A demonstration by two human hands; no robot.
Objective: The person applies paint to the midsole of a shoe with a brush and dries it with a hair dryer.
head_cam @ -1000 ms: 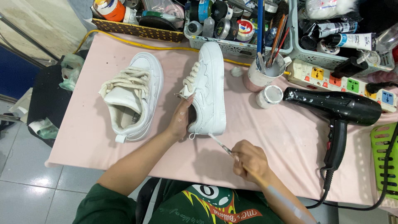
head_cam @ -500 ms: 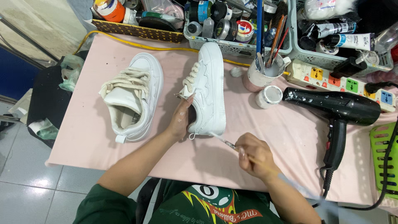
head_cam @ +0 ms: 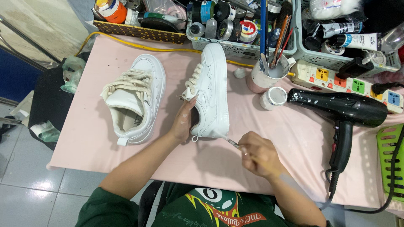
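Brush (head_cam: 229, 140) mostly hidden in right hand (head_cam: 257, 154); only thin tip shows, bristles hard to make out, touching heel of white sneaker (head_cam: 213, 90). Sneaker mid-desk (head_cam: 290, 138), on its side, long axis running away from person, toe to far baskets. Left hand (head_cam: 184, 122) flat on sneaker, grip open. Right grip pinched on brush.
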